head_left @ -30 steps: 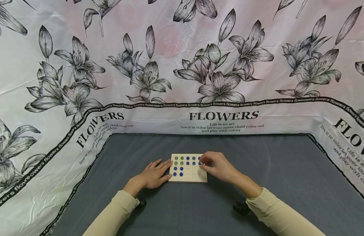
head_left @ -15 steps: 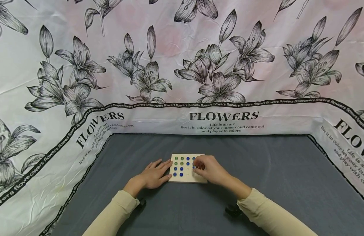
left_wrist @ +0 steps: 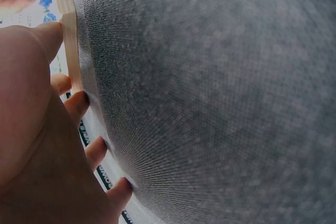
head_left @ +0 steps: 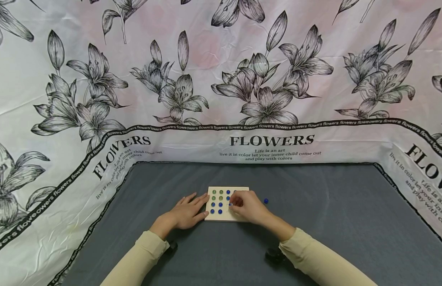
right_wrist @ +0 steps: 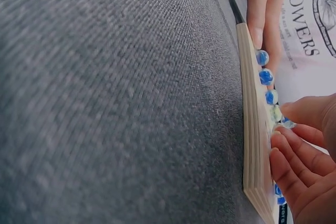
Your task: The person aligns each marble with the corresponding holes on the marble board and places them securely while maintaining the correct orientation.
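Observation:
A pale wooden board (head_left: pixel 239 217) lies on the grey cloth, with rows of shallow hollows. Green marbles (head_left: pixel 221 192) fill its far left corner; blue marbles (head_left: pixel 220 211) sit at near left and along the far rows. My left hand (head_left: pixel 183 212) rests with spread fingers along the board's left edge, the thumb (left_wrist: pixel 50 38) at its near side. Over the board's right half, my right hand (head_left: pixel 251 207) pinches a clear-and-blue marble (right_wrist: pixel 287 122) between thumb and fingertips, close above the third row. That hand hides the board's far right part.
A single blue marble (head_left: pixel 266 201) lies on the grey cloth (head_left: pixel 332 210), just right of the board. Behind stands a white and pink flower-printed sheet (head_left: pixel 192 91) with a lettered border. Dark wrist devices (head_left: pixel 274 256) sit beneath the sleeves.
My right hand has moved left across the board, from its right edge to the third column, with the marble. The loose blue marble has come into view. My left hand stays put.

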A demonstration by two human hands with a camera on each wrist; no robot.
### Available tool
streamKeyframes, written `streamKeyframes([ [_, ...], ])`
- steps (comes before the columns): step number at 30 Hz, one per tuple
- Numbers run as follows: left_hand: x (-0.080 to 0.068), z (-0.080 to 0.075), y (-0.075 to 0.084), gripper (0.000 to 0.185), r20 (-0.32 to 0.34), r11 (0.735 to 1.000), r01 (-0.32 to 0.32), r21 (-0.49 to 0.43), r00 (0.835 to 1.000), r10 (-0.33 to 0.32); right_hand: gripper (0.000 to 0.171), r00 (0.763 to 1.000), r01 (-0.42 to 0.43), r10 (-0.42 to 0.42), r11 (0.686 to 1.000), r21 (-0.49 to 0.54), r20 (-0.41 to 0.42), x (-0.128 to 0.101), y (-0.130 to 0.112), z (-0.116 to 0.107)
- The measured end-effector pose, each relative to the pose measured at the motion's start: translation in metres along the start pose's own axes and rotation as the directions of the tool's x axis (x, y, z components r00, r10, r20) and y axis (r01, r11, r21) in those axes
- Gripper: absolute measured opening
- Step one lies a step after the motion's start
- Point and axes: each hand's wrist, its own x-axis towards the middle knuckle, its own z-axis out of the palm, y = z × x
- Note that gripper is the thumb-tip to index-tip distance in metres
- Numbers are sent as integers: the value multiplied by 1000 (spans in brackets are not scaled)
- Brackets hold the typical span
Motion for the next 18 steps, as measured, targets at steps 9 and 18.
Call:
streamKeyframes([
  [9,5,8,-8,64,-22,1000,9,2,1000,-9,8,1000,0,0,1000,-30,5,5,-1,3],
  [18,6,10,-8,63,-22,1000,8,1,1000,-8,9,1000,-29,29,998,-57,-11,5,-1,9],
])
